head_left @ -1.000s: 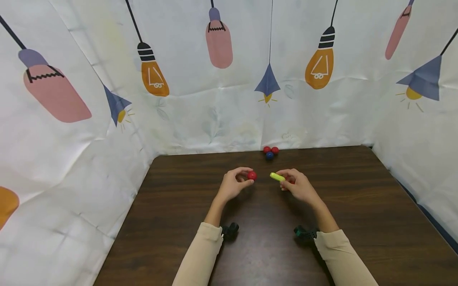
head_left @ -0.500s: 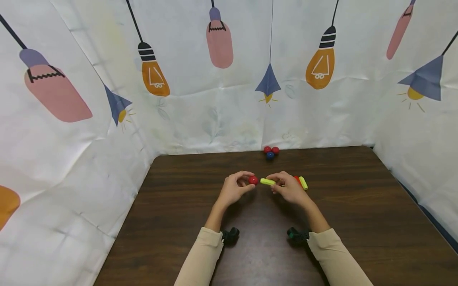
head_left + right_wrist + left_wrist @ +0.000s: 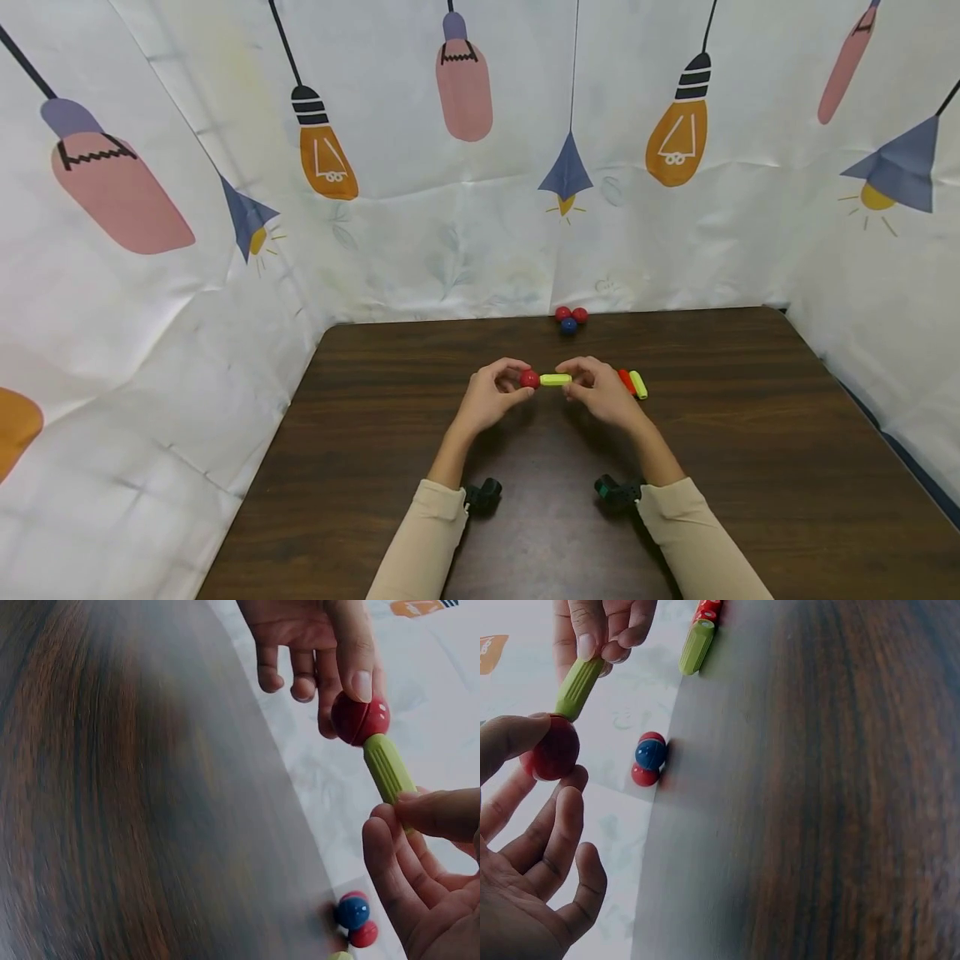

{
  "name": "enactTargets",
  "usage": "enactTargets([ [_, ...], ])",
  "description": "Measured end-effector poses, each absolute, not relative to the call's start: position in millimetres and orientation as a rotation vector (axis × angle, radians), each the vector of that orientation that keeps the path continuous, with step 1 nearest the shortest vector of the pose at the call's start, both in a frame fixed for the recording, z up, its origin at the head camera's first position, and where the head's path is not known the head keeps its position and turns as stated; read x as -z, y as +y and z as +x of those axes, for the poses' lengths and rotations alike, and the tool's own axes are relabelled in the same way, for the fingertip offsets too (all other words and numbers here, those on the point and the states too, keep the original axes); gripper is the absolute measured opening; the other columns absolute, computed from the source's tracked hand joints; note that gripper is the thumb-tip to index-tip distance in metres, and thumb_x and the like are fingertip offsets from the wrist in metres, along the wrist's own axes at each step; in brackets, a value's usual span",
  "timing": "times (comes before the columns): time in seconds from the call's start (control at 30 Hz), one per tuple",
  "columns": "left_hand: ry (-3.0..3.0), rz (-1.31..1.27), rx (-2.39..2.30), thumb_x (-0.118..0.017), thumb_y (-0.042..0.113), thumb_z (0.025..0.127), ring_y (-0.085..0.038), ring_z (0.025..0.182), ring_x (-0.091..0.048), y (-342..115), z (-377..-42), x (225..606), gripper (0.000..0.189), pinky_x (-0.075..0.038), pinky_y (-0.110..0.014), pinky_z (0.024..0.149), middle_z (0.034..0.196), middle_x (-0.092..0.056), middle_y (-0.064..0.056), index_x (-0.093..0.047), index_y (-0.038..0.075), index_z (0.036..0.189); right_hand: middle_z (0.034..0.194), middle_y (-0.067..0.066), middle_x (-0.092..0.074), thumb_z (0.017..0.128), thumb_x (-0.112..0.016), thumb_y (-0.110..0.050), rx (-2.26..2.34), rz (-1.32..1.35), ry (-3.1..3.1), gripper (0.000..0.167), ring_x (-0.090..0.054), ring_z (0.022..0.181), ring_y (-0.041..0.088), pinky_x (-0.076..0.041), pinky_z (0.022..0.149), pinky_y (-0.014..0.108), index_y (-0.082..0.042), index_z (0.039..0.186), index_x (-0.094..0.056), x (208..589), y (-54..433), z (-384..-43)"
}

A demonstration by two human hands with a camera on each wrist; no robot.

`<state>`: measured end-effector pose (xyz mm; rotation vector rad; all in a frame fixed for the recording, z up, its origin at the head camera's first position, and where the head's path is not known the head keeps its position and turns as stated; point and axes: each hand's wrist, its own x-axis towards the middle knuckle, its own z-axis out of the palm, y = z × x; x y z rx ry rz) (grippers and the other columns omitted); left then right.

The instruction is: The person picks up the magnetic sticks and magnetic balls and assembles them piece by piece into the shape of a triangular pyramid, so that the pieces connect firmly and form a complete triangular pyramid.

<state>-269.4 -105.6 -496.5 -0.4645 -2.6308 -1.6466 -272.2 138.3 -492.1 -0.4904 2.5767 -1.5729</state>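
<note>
My left hand [image 3: 486, 396] pinches a red ball [image 3: 529, 379] between thumb and fingers above the table. From the right, my right hand [image 3: 602, 392] pinches one end of a yellow-green ribbed stick [image 3: 555, 380]. The stick's other end touches the ball, as the left wrist view also shows with the ball [image 3: 553, 750] and stick [image 3: 579, 688]. A thin seam runs round the ball [image 3: 360, 720] in the right wrist view. Whether the stick enters a hole in the ball is hidden.
Two red balls [image 3: 562, 313] and one blue ball [image 3: 568, 327] sit together at the table's far edge. Beyond my right hand lie an orange-red stick [image 3: 626, 382] and another yellow-green stick [image 3: 638, 384]. A printed cloth [image 3: 465, 250] hangs behind the dark wooden table [image 3: 390, 350].
My right hand has moved left with the yellow-green stick, bringing its end against the red ball. The sticks behind that hand came into view. My left hand lowered slightly, still holding the ball.
</note>
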Motion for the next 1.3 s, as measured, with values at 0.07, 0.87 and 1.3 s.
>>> enactTargets([
  [0.07,-2.632,-0.466,1.648,-0.082,0.022,0.088,-0.014,0.076,-0.06,-106.5,-269.1,496.2,0.031,-0.05,-0.026,0.066,0.103,-0.075,-0.002,-0.071,0.02,0.118,0.107,0.017,-0.066,0.096,-0.069,-0.004,1.608,-0.478,2.562,0.028,-0.067,0.081,0.02,-0.054,0.069,0.026,-0.003,0.124,-0.067,493.2,137.1,-272.0],
  [0.87,-2.812,-0.59,1.519,-0.079,0.025,0.092,-0.016,0.082,-0.064,-118.3,-266.0,494.6,0.038,-0.053,-0.028,0.07,0.104,-0.075,-0.003,-0.072,0.014,0.127,0.108,0.015,-0.064,0.096,-0.069,-0.005,1.67,-0.466,2.533,0.02,-0.068,0.081,0.016,-0.055,0.072,0.026,-0.005,0.117,-0.07,504.3,126.1,-266.3],
  [1.3,-2.853,-0.55,1.457,-0.08,0.023,0.09,-0.015,0.077,-0.061,-119.5,-266.6,492.8,0.033,-0.052,-0.027,0.064,0.102,-0.075,-0.003,-0.075,0.015,0.122,0.107,0.016,-0.07,0.098,-0.068,-0.008,1.655,-0.461,2.522,0.026,-0.068,0.085,0.019,-0.055,0.073,0.027,-0.002,0.124,-0.067,502.1,130.0,-267.3],
])
